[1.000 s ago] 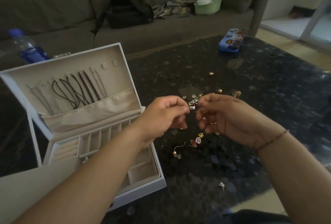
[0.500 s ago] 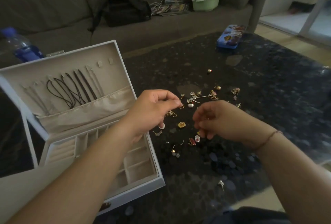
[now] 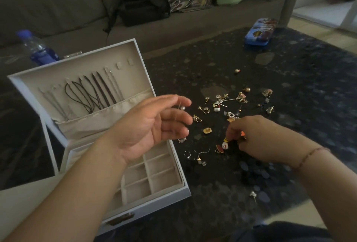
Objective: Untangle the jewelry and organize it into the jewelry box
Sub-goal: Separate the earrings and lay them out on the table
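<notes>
both hands parted: left hand (image 3: 154, 125) spread over dark speckled table (image 3: 309, 125), right hand (image 3: 257, 141) pinching earring (image 3: 225, 144), sofa (image 3: 58, 9) behind.

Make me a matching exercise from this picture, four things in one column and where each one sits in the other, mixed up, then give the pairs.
Things
1. backpack
2. blue tin
3. cords
4. left hand

Places
A. hanging in the box lid
B. on the sofa
C. above the box compartments
D. far side of the dark table

Pairs: 1-B, 2-D, 3-A, 4-C
</notes>
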A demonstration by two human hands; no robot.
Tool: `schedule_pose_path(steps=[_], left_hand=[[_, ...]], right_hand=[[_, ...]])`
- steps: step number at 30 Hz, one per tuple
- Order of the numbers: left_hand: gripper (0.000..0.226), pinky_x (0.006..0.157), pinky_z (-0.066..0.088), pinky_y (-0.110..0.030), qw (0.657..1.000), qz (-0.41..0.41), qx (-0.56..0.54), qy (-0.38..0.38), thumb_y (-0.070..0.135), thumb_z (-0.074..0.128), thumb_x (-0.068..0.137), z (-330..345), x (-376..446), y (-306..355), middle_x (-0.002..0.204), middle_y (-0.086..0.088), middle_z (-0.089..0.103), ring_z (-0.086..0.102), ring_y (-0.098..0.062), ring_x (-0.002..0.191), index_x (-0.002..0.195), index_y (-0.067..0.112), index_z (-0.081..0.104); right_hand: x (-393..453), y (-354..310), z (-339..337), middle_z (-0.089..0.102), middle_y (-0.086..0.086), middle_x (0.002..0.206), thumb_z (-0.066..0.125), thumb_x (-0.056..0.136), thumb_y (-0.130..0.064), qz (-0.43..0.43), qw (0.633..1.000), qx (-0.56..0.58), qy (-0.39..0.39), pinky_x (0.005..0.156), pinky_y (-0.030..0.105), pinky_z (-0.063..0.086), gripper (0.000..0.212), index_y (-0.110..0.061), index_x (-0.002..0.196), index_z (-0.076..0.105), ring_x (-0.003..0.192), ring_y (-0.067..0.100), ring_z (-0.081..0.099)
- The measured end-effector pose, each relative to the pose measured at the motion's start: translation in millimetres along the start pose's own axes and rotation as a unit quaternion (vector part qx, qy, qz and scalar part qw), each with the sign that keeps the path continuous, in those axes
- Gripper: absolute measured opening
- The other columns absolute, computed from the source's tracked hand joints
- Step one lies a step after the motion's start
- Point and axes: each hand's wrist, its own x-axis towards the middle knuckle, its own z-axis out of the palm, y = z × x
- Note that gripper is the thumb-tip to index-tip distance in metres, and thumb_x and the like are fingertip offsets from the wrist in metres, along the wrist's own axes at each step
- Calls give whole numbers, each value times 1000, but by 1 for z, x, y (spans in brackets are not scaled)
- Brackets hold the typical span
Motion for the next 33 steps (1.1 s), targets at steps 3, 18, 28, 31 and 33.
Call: schedule_pose_path(steps=[3,18,28,31,33], left_hand=[[59,96,53,-45,997,-14,-65,-49,52,48,91,-17,-12,-2,117,-22,69,71,-32,101,125,7,66],[90,120,-13,-52,951,-59,-278,-120,69,35,98,-68,-61,-20,164,-23,5,4,-42,151,157,6,11],[89,123,-2,-54,940,-65,-297,-155,71,38,95,-70,-60,-29,164,-22,11,10,-43,151,159,14,11],[87,123,-1,-53,943,-65,-288,-154,69,40,95,-63,-59,-26,163,-23,16,13,-42,150,158,13,16],[86,123,5,-53,946,-69,-278,-149,69,41,95,-57,-56,-25,161,-24,21,19,-42,149,157,14,18]], right_hand=[[4,-7,2,61,-13,101,61,88,-25,-9,997,1,80,85,32,55,15,-39,93,61,95,12,61],[46,-71,36,39,-12,120,60,90,-49,-121,976,-118,136,73,26,48,29,-47,119,59,110,12,38],[35,-69,13,58,-18,85,58,94,-37,-78,984,56,151,63,15,39,9,-37,85,60,82,-2,57],[20,-70,-10,68,-10,70,61,93,-28,-78,962,234,120,52,10,38,13,-27,81,67,55,-5,55],[8,-74,-21,72,-3,74,62,94,-20,-93,921,369,82,56,21,42,12,-18,84,69,56,3,58]])
